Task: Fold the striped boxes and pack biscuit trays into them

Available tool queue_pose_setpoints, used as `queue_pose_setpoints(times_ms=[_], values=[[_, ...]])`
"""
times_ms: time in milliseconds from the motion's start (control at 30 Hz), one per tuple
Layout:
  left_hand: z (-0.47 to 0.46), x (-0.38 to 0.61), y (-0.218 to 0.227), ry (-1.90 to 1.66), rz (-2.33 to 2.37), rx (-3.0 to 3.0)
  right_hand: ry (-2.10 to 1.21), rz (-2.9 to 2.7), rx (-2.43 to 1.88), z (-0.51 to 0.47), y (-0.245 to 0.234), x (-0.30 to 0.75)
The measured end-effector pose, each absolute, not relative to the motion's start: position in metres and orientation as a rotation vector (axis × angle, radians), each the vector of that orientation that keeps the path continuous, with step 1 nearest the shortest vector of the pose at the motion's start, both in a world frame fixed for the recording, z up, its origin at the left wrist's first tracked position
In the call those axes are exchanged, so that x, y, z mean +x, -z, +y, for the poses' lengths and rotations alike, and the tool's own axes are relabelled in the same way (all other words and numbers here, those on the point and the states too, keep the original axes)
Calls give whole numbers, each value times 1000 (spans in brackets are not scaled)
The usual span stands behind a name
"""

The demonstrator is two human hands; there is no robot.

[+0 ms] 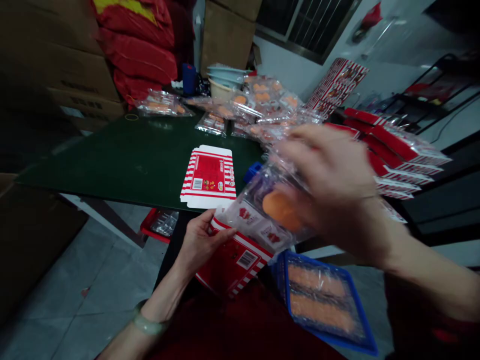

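My left hand (200,245) is cupping the light, stiff carton (234,262) by its edge; my blurred right hand (333,190) is closing on the slippery, soft pack (262,200) from above.

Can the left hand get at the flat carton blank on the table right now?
Probably, once it lets go: the left hand grips the red striped carton, but nothing stands between it and the flat carton blank on the green table.

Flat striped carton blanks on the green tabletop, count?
1: an unfolded red-and-white striped carton blank, lying mid-way across the green tabletop. Clear plastic packs at the far end could hide more.
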State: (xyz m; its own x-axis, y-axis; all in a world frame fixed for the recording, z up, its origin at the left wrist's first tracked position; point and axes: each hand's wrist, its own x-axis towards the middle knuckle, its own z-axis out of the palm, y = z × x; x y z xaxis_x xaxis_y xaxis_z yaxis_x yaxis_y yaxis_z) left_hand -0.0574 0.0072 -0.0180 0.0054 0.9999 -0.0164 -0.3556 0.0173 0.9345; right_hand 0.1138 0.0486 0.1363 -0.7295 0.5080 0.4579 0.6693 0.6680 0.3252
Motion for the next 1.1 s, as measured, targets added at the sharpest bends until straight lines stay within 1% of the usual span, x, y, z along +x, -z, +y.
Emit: queue_pose_setpoints(times_ms=[67, 133, 300, 333, 400, 467, 533, 633, 733, 833, 933, 1000, 1100], values=[[0, -59, 13, -1407, 999, 863, 575, -2411, -1022, 52, -146, 133], [-10, -58, 11, -1426, 1076, 861, 366, -2417, -954, 57, -141, 145], [-31, -54, 12, -1448, 1223, 909, 10, -2590, -618, 60, -85, 135], [-33, -54, 12, -1434, 1238, 908, -14, -2661, -572, 56, -74, 129], [-36, -57, 13, -1417, 1257, 924, 55, -2811, -555, 46, -57, 118], [-37, -61, 14, -1426, 1248, 975, 204, -2909, -637, 32, -49, 110], [-37, -63, 14, -1428, 1218, 1013, 276, -2920, -742, 20, -46, 103], [-38, -64, 18, -1519, 1203, 958, 167, -2794, -863, 8, -40, 97], [-40, -62, 25, -1721, 1217, 838, 23, -2710, -911, 7, -28, 90], [-45, -60, 33, -1817, 1226, 848, -172, -2821, -935, 15, -23, 85], [-47, -61, 39, -1818, 1294, 977, -374, -2959, -895, 26, -30, 78], [-47, -63, 40, -1794, 1331, 1041, -395, -3028, -825, 30, -38, 73], [-48, -66, 41, -1764, 1301, 996, -264, -3027, -829, 28, -44, 66]])
